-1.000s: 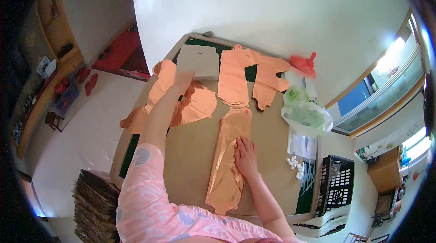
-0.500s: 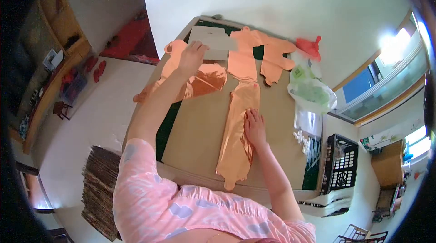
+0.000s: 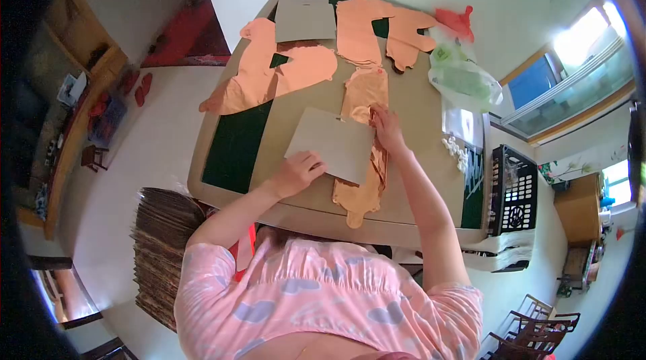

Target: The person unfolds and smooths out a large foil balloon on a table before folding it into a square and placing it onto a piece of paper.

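Note:
A grey card sheet [image 3: 331, 141] lies tilted across a flat rose-gold foil balloon [image 3: 356, 200] in the middle of the table. My left hand [image 3: 299, 173] is closed on the card's lower left edge. My right hand [image 3: 389, 130] is at the card's upper right corner, its fingers curled on the balloon's edge, where the foil bulges up. The card hides the balloon's middle. More flat rose-gold balloons lie beyond: one piece [image 3: 306, 69] at the left and a stack [image 3: 358, 30] at the back.
A pile of grey cards [image 3: 305, 20] sits at the back left. Along the right side are a red bag [image 3: 455, 22], a clear plastic bag with green print [image 3: 463, 77], small white pieces [image 3: 456, 154] and white sticks [image 3: 474, 171]. A black crate [image 3: 513, 192] stands beyond the table's right edge.
My left hand has come back from the card pile with one grey card and laid it over the near balloon. My right hand has moved up along that balloon's edge, fingers now curled.

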